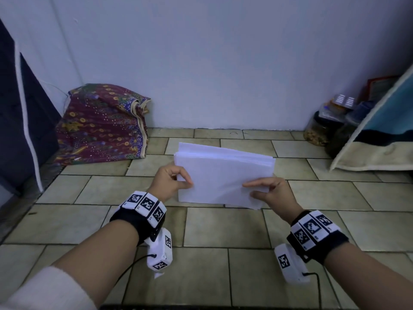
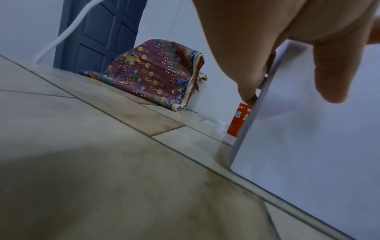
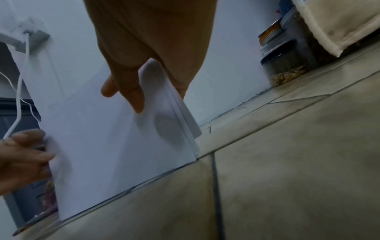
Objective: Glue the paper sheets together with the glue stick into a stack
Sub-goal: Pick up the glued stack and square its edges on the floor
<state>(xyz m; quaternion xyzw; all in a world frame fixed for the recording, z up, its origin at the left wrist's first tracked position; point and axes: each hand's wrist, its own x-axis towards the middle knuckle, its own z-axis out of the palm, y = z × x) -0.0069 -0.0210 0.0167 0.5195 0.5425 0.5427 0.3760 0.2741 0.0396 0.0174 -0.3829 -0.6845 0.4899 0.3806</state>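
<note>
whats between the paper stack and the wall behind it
The glue stick and a small white cap stand behind the paper stack, seen only in the left wrist view.

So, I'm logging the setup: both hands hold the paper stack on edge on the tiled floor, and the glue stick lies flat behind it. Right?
Nearly. Both hands, left and right, hold the paper stack on edge on the tiled floor, but the glue stick stands upright behind it, as the left wrist view shows.
</note>
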